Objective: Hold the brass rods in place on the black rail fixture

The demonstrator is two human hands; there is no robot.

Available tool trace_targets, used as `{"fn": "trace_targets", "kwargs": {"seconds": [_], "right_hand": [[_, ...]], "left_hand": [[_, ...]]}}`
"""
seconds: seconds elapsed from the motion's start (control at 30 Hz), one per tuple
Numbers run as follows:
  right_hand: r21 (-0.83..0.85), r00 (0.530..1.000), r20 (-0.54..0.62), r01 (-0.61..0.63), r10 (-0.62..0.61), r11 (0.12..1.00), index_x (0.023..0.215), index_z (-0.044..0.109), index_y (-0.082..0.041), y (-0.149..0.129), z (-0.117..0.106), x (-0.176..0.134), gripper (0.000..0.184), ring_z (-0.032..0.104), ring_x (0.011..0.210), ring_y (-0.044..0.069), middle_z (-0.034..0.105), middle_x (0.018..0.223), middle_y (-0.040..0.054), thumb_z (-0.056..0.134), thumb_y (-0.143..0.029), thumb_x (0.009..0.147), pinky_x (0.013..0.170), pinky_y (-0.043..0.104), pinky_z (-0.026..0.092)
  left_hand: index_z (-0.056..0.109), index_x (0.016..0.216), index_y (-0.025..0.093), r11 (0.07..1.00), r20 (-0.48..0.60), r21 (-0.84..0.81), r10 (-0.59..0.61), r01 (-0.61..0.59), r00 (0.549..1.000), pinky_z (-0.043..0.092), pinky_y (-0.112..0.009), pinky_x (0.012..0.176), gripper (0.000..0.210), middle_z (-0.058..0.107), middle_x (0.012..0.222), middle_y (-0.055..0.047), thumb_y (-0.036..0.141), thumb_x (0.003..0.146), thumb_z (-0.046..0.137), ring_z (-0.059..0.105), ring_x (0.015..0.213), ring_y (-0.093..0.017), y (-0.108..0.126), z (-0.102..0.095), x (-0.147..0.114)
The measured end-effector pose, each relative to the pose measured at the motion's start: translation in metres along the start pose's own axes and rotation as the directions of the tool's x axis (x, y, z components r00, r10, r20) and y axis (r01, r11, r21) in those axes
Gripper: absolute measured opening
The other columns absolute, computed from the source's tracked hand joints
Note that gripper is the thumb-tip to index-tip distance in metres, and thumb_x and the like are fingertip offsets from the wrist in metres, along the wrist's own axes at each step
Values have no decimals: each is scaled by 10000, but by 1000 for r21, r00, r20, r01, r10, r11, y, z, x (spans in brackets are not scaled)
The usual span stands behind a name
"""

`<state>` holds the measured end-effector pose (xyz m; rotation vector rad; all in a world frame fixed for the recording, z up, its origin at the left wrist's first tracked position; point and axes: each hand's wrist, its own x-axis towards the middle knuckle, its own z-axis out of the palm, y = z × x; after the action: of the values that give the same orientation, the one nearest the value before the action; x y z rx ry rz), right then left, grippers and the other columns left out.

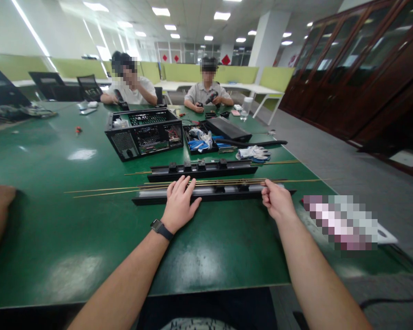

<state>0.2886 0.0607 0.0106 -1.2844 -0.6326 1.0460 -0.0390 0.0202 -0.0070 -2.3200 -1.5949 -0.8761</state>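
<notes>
Across the middle of the frame, thin brass-coloured rods (227, 182) run lengthwise along the near black rail (220, 196), their ends reaching past it on both sides, seemingly because they are longer than the rail. At frame centre the left hand (181, 200) rests palm down with its fingers spread and extended, laid over the rods and rail rather than wrapped around them; this looks like a light press to stop the loose lengths from rolling or fanning out. Right of centre, the right hand (277, 199) has thumb and fingertips together, pinched on the rods near the rail's right end, perhaps because slim stock is easier to control between fingertips than in a fist; exactly how many it pinches I cannot tell. Just beyond, the far black rail (203, 175) lies roughly parallel on the green table (99, 243), probably so both are within reach. Towards the upper centre, the computer case (144, 133) and work gloves (254, 153) sit farther back, which leaves elbow room in front.
</notes>
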Motion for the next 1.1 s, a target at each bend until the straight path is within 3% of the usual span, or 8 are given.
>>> {"fn": "trace_targets", "kwargs": {"seconds": [0.13, 0.37, 0.6, 0.87, 1.1], "right_hand": [[15, 998, -68, 6, -5, 1000, 809, 626, -174, -1, -3, 3, 247, 380, 311, 54, 550, 507, -49, 746, -379, 875, 259, 146, 205], [-40, 997, 78, -17, 20, 999, 826, 634, -167, 1, 5, -5, 289, 378, 312, 52, 574, 525, -33, 779, -416, 854, 262, 145, 200], [8, 999, -51, 9, -9, 1000, 806, 617, -178, -1, -2, 2, 279, 385, 302, 55, 552, 508, -45, 777, -402, 853, 258, 146, 208], [-40, 998, 60, -17, 20, 999, 829, 648, -155, 1, 3, -3, 300, 379, 306, 52, 569, 516, -35, 779, -423, 857, 250, 143, 198], [12, 998, -59, 7, -6, 1000, 797, 626, -168, -1, -2, 1, 281, 387, 303, 53, 553, 501, -45, 787, -394, 847, 255, 142, 203]], "left_hand": [[494, 1501, 184, 1000, 3, 2, 0, 0, 1000, 280, -521, 1227, 582, 527, 1536, -162, 404, 971, 591, 396, 1499, -329, 0, 0, 0], [490, 1506, 195, 1000, 2, 2, -1, 1, 1000, 277, -527, 1228, 577, 524, 1540, -159, 409, 977, 578, 397, 1499, -330, 0, 1, 0], [485, 1514, 209, 1000, 4, -16, -5, 5, 1000, 278, -537, 1228, 582, 522, 1542, -157, 400, 972, 578, 392, 1503, -336, -1, 1, 0], [487, 1508, 184, 1000, 12, -3, -6, 6, 1000, 273, -522, 1233, 582, 519, 1544, -160, 400, 975, 581, 387, 1505, -326, 0, 0, 0], [487, 1509, 191, 1000, 8, -10, -1, 2, 1000, 280, -530, 1228, 578, 522, 1541, -163, 406, 979, 572, 391, 1502, -329, 0, 0, 0]]}}
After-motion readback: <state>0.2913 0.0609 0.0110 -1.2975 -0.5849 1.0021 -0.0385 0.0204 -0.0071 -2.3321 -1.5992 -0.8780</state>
